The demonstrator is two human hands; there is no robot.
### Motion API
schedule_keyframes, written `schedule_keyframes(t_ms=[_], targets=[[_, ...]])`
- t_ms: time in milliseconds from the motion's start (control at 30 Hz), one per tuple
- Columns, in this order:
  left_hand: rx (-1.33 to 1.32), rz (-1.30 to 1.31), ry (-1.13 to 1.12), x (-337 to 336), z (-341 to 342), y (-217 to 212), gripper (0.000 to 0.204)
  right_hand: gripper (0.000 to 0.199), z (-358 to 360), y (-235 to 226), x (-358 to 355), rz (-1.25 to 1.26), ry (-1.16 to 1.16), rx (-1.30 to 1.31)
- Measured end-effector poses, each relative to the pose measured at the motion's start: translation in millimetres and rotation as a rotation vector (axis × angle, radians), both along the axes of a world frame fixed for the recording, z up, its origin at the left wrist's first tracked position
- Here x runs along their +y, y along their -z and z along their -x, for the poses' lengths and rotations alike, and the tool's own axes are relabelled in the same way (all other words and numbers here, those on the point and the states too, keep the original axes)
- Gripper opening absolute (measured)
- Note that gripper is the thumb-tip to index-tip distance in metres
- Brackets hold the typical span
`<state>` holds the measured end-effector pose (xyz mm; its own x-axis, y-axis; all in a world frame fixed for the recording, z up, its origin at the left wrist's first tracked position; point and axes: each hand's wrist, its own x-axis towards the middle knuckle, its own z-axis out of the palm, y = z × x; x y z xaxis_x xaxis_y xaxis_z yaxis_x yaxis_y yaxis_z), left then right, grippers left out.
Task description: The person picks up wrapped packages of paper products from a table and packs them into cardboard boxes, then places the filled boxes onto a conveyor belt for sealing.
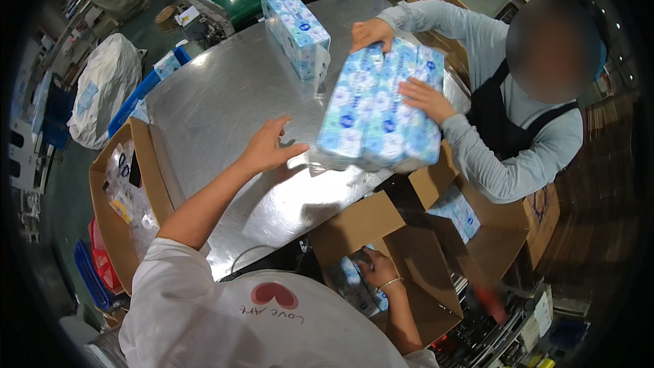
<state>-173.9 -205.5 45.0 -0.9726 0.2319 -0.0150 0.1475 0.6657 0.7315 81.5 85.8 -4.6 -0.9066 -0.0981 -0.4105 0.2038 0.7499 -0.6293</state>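
Observation:
My left hand (269,148) is stretched out over the metal table, thumb and fingers apart, with nothing in it. It is a short way left of a large blue floral bundle of tissue packs (364,105), which a co-worker holds tilted between both hands. Down inside an open cardboard box (424,279), my right hand (379,270) has its fingers curled on a plastic-wrapped tissue pack (352,276). Part of that pack is hidden by the hand and the box flap. Another floral tissue bundle (294,31) stands on the table's far side.
The shiny metal table (211,105) fills the middle. A second open carton (501,249) with a tissue pack (455,212) stands at the right, near the co-worker (507,109). On the left are a cardboard box (102,180) of plastic film and a white sack (105,92). Behind lies a green conveyor (231,0).

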Motion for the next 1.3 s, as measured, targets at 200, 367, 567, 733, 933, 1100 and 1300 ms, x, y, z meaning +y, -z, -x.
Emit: schedule_keyframes(t_ms=[200, 367, 567, 733, 933, 1100, 1300], targets=[[0.079, 0.108, -0.146, -126, -46, 80, 0.043, 0.037, 50, -37, -18, 0.273, -0.065, 0.066], [0.381, 0.341, -0.828, -299, -119, 88, 0.021, 0.032, 159, -74, -78, 0.283, -0.308, 0.390], [-0.339, 0.517, -0.992, -455, -276, 246, 0.039, 0.056, 355, -68, -164, 0.041, -0.345, 0.867], [-0.528, 0.173, -1.092, -412, -282, 291, 0.039, 0.085, 528, -55, -177, -0.501, -0.142, 0.746], [-0.329, 0.026, -0.776, -397, -247, 207, 0.023, 0.099, 543, -57, -176, -0.597, -0.023, 0.310], [-0.386, -0.163, -1.044, -391, -250, 154, 0.023, 0.109, 368, -52, -130, -0.449, -0.356, 0.283], [-0.123, -0.191, -1.136, -399, -225, 111, 0.018, 0.108, 322, -66, -155, -0.454, -0.404, 0.495]])
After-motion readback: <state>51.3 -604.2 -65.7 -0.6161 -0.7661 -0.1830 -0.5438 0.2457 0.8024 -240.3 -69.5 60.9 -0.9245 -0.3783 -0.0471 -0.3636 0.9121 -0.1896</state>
